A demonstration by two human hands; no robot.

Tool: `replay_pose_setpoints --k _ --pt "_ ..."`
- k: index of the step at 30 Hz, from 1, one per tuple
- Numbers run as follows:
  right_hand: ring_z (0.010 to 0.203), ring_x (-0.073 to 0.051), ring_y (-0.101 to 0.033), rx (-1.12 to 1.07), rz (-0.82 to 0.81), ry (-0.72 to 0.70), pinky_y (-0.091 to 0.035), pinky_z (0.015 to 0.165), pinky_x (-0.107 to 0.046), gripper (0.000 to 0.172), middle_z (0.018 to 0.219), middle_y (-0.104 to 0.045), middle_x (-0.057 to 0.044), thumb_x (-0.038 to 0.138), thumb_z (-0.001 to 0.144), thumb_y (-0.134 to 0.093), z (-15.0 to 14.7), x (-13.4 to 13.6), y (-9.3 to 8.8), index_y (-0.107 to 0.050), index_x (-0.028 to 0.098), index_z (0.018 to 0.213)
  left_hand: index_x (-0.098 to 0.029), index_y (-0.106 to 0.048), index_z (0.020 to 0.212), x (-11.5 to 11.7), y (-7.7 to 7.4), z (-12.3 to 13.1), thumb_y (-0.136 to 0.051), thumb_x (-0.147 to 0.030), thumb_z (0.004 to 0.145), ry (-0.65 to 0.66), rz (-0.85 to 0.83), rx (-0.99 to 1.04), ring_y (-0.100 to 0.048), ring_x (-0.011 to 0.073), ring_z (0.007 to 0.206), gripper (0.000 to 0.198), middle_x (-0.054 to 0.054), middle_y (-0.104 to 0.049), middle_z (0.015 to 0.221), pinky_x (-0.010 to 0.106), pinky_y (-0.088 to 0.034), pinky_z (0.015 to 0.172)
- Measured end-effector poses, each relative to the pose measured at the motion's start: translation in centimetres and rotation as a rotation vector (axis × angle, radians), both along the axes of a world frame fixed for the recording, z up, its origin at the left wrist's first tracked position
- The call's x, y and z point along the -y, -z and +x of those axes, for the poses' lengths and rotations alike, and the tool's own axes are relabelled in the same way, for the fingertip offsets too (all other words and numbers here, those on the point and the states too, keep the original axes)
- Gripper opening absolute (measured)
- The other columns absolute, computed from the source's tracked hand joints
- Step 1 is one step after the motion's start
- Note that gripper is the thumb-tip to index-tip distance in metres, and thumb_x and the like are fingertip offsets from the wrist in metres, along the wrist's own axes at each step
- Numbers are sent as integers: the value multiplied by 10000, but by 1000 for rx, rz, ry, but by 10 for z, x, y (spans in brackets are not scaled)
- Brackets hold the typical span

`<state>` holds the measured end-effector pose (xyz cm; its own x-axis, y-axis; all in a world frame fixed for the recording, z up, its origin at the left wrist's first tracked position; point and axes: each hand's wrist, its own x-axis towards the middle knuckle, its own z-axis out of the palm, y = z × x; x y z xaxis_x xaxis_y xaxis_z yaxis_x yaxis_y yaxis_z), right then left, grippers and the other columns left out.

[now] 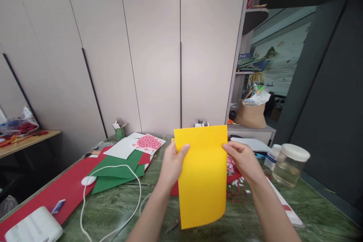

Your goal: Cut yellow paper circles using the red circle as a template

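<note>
Just right of the frame's middle, toward the bottom, I see a yellow sheet held up above a green table, its top edge nearly level and its lower right corner curling. Through the head camera, I see the left hand closed on its left edge near the top, the thumb flat on the front and the other fingers mostly hidden behind. The right hand pinches the right edge at about the same height, thumb and fingertips pressed together on the sheet. A sliver of yellow shows behind the upper left edge; I cannot tell whether it is a second layer.

Beneath the lower left part of the sheet I make out a dark pointed tool, partly covered. Behind the right wrist lie red scraps and small white bits. Left of the left arm, a white cable loops across green sheets, with white paper and a card with pink dots farther back. A long red sheet runs toward the lower left corner, where a white case sits. At the right of the frame I see a white-lidded jar beside a small white bottle. Pale cabinet doors fill the upper middle.
</note>
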<state>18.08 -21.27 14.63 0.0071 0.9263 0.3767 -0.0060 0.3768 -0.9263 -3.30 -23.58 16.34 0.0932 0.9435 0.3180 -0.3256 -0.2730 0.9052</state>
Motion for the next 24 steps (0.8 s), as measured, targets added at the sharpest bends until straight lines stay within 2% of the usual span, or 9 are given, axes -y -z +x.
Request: replay_pose_setpoints --k 5,9,11,16,18,24 --pt "603 -196 -607 37 29 163 -450 558 -273 235 623 -683 -20 417 680 -682 -6 3 -1 -692 182 669 -141 -563 995 4 -1 1 -604 -354 762 -8 18 16 -652 237 849 318 129 -650 1058 324 -508 720" --pt "607 -204 -609 45 70 306 -452 560 -275 233 646 -697 -29 414 666 -688 -13 5 -2 -698 181 655 -141 -562 982 4 -1 1 -600 -359 765 -24 25 20 -651 240 853 310 128 -653 1051 327 -510 723" --pt "642 -211 -618 14 56 270 -459 583 -275 239 675 -702 -34 420 671 -685 -14 5 -2 -697 181 669 -144 -559 976 3 -1 0 -597 -354 769 -28 24 23 -651 238 855 298 125 -651 1058 327 -509 725" --pt "737 -221 -633 -46 -16 -47 -474 666 -293 256 818 -712 -64 414 701 -673 -6 2 -1 -691 177 796 -154 -549 977 0 -1 -2 -585 -336 785 -24 25 28 -649 235 868 267 115 -649 1064 323 -508 724" --pt "714 -209 -630 -22 -18 -47 -471 657 -283 228 773 -711 -54 395 688 -692 -3 1 -1 -687 174 745 -154 -548 978 0 -1 -2 -586 -335 786 -21 22 30 -648 236 872 267 115 -650 1063 323 -508 725" --pt "585 -178 -605 -24 -18 97 -444 543 -256 208 642 -694 -35 374 639 -730 -7 2 -1 -686 171 646 -148 -545 984 0 0 -1 -583 -328 789 -7 18 32 -641 244 901 268 125 -645 1072 321 -508 730"
